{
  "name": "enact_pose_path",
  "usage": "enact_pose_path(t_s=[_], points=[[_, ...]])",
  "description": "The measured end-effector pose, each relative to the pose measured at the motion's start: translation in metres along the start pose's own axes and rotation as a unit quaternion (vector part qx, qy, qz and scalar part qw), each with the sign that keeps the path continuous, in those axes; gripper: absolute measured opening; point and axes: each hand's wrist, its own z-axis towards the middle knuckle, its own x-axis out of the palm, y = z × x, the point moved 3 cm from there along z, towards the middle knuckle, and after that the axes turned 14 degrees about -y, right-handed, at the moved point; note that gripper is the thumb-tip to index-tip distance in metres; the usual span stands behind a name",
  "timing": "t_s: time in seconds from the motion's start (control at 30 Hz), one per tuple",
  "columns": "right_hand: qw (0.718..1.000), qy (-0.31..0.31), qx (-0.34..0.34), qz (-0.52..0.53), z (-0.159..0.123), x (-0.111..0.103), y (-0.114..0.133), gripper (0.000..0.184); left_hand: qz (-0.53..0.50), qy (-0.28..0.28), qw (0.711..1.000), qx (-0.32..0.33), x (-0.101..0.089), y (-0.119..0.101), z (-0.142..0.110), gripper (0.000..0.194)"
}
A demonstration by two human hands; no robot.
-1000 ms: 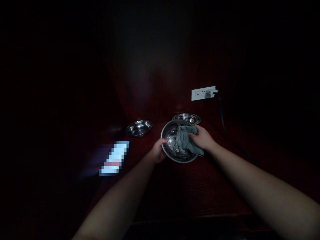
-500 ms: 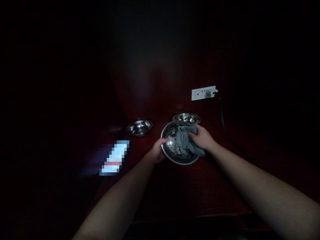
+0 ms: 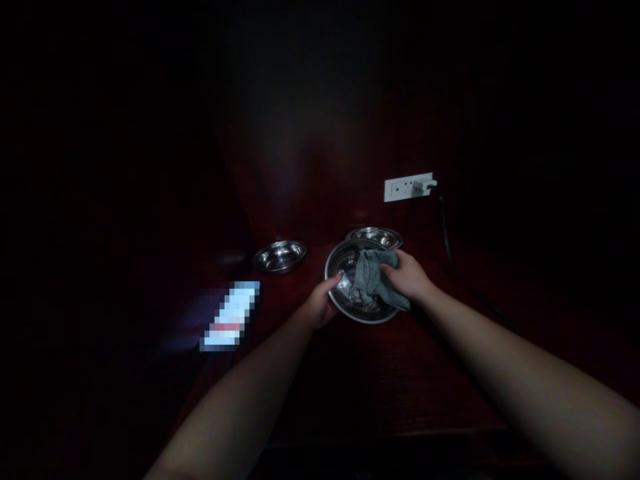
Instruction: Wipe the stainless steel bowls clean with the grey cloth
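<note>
Near me, a left hand (image 3: 323, 303) clamps its fingers on a tilted bowl (image 3: 345, 295) over the table (image 3: 370, 373) while a right hand (image 3: 409, 275) grips a cloth (image 3: 375, 277) inside, apparently wiping, the next stroke needing steadiness.

Arms (image 3: 250, 393) forward; fingers (image 3: 329, 285) in grip

Over my far-off camera, I see a very dark room. The back wall (image 3: 345, 167) is dark red, with a dim gray glow higher up near the middle. I can see a white wall socket (image 3: 400, 190) right of the middle, with a white plug (image 3: 424, 185) in it. A dark cord (image 3: 445, 230) goes down below the plug and off to the right. The table (image 3: 390, 393) is dark red too. Both far sides look almost black to me.
</note>
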Motion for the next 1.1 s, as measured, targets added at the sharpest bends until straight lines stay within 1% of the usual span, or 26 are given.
enact_pose_path(t_s=[0.1,0.23,0.5,0.87,1.1], points=[[1.000,0.005,0.004,-0.001,-0.001,0.001,-0.001,0.025,-0.001,-0.023,1.000,-0.005,0.001,-0.001,-0.001,0.037],[1.000,0.001,-0.006,-0.008,-0.002,-0.001,0.002,0.023,0.006,-0.031,0.999,-0.006,-0.001,-0.001,0.000,0.038],[1.000,-0.003,-0.007,-0.018,-0.004,-0.004,0.009,0.026,0.007,-0.004,1.000,-0.004,-0.006,0.000,0.004,0.039],[0.999,0.011,-0.020,-0.030,-0.002,-0.005,0.007,0.030,0.031,-0.024,0.999,-0.006,-0.004,-0.002,0.005,0.037],[0.998,0.037,-0.021,-0.041,-0.002,-0.008,0.008,0.032,0.029,-0.005,0.999,-0.018,-0.003,-0.002,0.003,0.034]])
